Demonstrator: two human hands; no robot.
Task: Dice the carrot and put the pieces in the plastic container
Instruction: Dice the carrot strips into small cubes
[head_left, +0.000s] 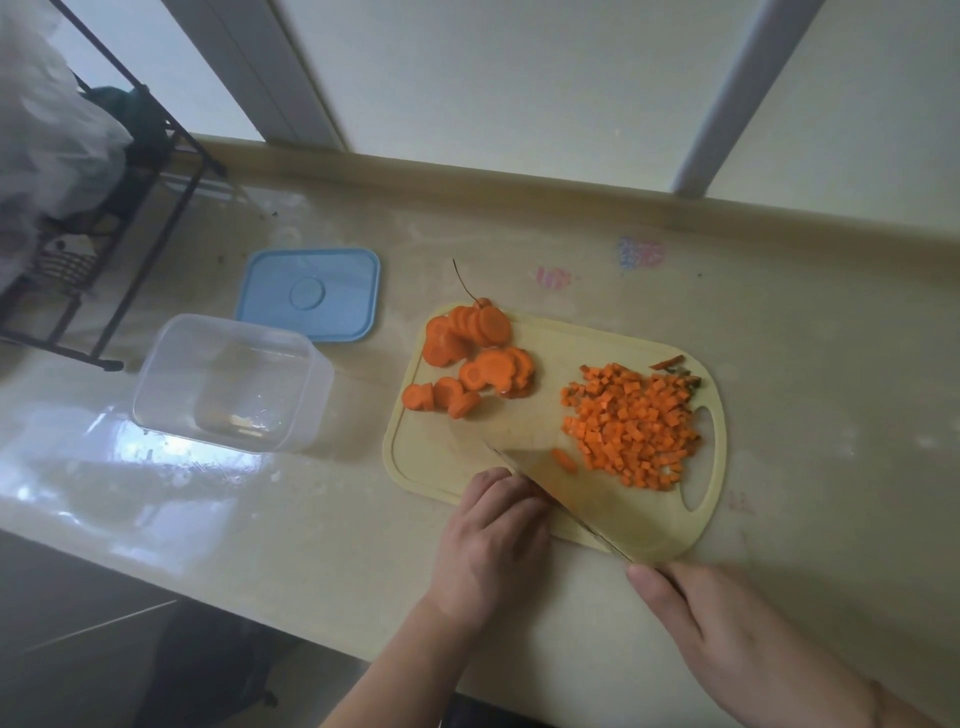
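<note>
We judge ourselves roughly halfway: diced carrot (631, 423) piled, carrot slices (470, 364) uncut, plastic container (231, 384) empty, right hand (737, 639) grip grasping the knife (561, 488), left hand (491, 540) grip curled, contents hidden.

Head view — high, close, facing down over countertop (779, 364), window behind

Beige counter (779, 364) bears cutting board (524, 525), plastic container (228, 384), blue lid (309, 293), seemingly a rack (111, 364)

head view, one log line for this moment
right hand holds knife | left hand on board | container empty
</note>
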